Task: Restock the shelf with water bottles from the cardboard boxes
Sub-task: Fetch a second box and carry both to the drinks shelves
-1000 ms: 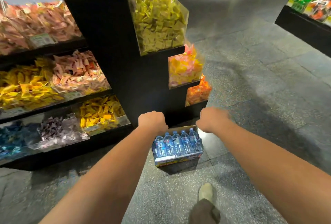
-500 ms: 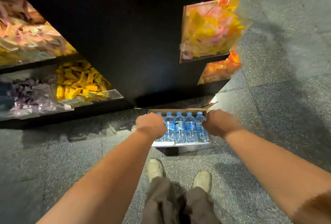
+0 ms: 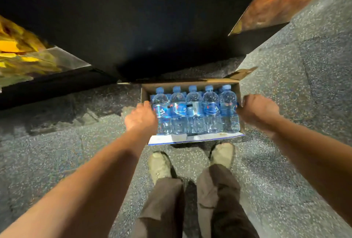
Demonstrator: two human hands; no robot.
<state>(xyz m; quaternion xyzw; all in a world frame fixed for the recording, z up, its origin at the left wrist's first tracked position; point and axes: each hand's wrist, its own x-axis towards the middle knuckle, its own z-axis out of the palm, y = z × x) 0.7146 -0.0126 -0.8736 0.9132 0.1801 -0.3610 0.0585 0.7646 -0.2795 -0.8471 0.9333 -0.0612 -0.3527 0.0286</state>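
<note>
Both hands curl onto the cardboard box [image 3: 190,83]: left hand [image 3: 140,116] gripping its left wall, right hand [image 3: 256,111] its right; water bottles [image 3: 194,112] stand between them. Lift evenly, keeping it level.

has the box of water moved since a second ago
Yes. The cardboard box has come down from mid-air toward the floor, beside the black shelf base, gripped by left hand and right hand.
</note>
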